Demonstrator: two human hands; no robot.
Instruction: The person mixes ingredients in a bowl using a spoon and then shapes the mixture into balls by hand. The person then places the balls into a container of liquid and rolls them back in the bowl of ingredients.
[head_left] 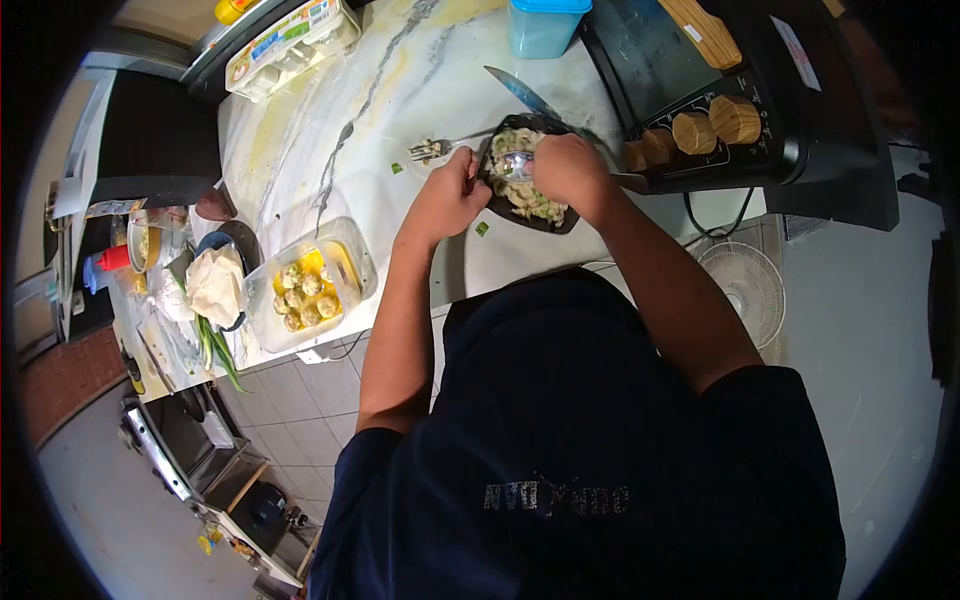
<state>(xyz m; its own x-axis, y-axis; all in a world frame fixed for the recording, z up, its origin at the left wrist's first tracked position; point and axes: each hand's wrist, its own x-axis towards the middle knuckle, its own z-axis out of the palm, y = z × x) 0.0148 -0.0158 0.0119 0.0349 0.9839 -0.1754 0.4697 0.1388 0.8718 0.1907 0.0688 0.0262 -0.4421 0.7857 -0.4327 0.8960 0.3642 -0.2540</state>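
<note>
Bowl (540, 123) looks stiff, its mixture (540, 203) soft; likely best held at the rim (486, 156), where left grip (452, 200) pinches; above it, right grip (572, 172) clamps a spoon (516, 165).

I can't read any words for sure. Shiny letters (525, 495) on the dark shirt (580, 400), bottom middle, look blurry. The egg box (293, 48), upper left, and black oven (815, 120), upper right, have tiny print.

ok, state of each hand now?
Left hand: curled at the rim of the black bowl; grip can't be told.
Right hand: closed, holding a spoon.
</note>
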